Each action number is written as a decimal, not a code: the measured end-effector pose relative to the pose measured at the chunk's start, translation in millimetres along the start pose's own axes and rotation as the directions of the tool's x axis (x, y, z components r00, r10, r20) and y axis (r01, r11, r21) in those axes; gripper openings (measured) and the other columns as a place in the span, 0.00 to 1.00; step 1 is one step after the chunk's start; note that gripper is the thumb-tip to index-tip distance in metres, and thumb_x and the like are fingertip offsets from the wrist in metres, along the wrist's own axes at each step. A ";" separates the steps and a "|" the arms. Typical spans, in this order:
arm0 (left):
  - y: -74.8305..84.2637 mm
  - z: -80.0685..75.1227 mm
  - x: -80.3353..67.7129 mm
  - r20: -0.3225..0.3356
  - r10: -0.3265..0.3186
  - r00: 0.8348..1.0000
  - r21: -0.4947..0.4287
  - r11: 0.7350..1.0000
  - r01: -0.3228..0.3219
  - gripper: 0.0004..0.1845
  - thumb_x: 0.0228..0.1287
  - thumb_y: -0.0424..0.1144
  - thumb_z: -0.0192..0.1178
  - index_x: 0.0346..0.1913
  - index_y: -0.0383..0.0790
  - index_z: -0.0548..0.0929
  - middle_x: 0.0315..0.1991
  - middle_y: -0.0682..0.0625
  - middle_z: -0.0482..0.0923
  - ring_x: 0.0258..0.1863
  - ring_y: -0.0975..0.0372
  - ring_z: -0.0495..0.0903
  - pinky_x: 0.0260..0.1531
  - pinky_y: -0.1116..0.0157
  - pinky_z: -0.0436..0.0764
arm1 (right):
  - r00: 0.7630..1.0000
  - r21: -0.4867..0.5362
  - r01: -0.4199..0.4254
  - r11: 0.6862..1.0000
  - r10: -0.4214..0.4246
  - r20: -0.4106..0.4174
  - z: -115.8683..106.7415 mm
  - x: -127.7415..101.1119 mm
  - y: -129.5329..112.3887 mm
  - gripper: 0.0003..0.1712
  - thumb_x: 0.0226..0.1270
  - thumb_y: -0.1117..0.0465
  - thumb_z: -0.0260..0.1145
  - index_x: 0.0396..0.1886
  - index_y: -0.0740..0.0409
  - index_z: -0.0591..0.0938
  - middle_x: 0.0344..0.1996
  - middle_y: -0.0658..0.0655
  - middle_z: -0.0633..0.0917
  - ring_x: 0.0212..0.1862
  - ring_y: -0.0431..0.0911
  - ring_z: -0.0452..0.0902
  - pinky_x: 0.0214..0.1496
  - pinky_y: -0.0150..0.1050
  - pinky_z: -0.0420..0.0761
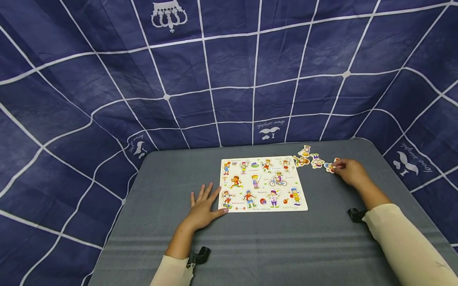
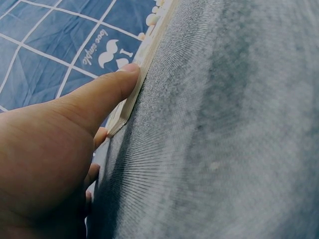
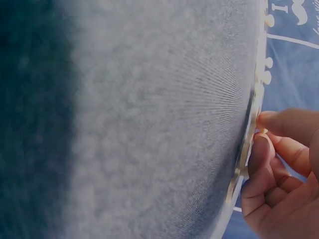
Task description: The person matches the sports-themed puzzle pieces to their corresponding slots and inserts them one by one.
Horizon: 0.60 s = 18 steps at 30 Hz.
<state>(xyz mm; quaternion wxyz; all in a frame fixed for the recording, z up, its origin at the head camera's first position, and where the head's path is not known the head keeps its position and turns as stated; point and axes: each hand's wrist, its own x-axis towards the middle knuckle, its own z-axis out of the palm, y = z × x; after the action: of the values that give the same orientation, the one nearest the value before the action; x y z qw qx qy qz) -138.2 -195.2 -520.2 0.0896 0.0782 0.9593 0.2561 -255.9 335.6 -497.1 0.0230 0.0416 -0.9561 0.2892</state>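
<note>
Bare and flat, the left hand lies palm down on the grey cloth-covered counter, fingers straight and a little spread, with its thumb pressed against the near left edge of the white rectangular wooden puzzle board printed with small sports figures; held so, it seems to pin the board against sliding, and the left wrist view shows the thumb tip butted on the board's pale side. Over at the far right, the right hand has its fingers curled and closed on a small loose cut-out figure piece in red and blue, the rightmost of a short row; the right wrist view shows fingertips nipping a thin pale edge, probably to lift the flat piece off the cloth, though its shape is too blurred to make out there. Three more loose cut-out figure pieces lie just beside it toward the board, near its far right corner and apart from it, likely kept within easy reach. Most of the board's pictures look seated in place, though any vacant recess is too small to tell. Cream sleeves cover both forearms, each with a black strap clip at the wrist. Behind the counter hangs a navy fabric backdrop with white grid lines and moustache prints.
</note>
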 end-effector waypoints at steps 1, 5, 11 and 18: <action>-0.2 0.0 0.0 0.000 0.000 1.000 -0.001 1.000 0.000 0.48 0.61 0.68 0.63 0.81 0.58 0.57 0.84 0.47 0.43 0.83 0.46 0.34 0.74 0.34 0.26 | 1.000 0.006 0.001 1.000 -0.001 -0.009 -0.1 -0.7 -0.5 0.11 0.64 0.65 0.65 0.41 0.68 0.86 0.32 0.64 0.87 0.28 0.36 0.71 0.32 0.35 0.68; -1.3 1.0 0.2 0.000 0.000 1.000 0.001 1.000 0.000 0.48 0.61 0.69 0.62 0.81 0.58 0.57 0.84 0.47 0.43 0.83 0.47 0.34 0.74 0.34 0.26 | 1.000 0.043 -0.004 0.999 0.005 -0.023 -2.4 -4.4 -3.0 0.12 0.65 0.63 0.66 0.42 0.69 0.85 0.32 0.63 0.88 0.26 0.30 0.69 0.30 0.32 0.68; -2.3 2.4 0.5 0.000 0.001 1.000 0.003 1.000 -0.001 0.48 0.61 0.69 0.62 0.81 0.59 0.57 0.84 0.48 0.42 0.83 0.47 0.34 0.74 0.34 0.26 | 0.999 0.067 -0.010 0.998 0.012 -0.032 -5.6 -11.1 -9.9 0.13 0.67 0.61 0.66 0.43 0.67 0.85 0.29 0.56 0.87 0.23 0.27 0.69 0.27 0.31 0.70; -2.1 1.0 0.5 -0.005 0.008 1.000 0.012 1.000 -0.008 0.48 0.62 0.69 0.62 0.80 0.58 0.58 0.84 0.47 0.43 0.83 0.46 0.35 0.74 0.33 0.27 | 0.998 0.085 0.030 0.996 -0.025 -0.061 -5.5 -20.2 -21.7 0.13 0.68 0.61 0.66 0.43 0.67 0.86 0.31 0.60 0.88 0.22 0.26 0.70 0.27 0.31 0.70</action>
<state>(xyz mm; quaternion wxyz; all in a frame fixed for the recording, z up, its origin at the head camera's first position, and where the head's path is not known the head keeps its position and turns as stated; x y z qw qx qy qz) -138.7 -196.5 -522.3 0.0854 0.0819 0.9608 0.2507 -233.7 321.9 -481.9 0.0537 0.0472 -0.9409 0.3310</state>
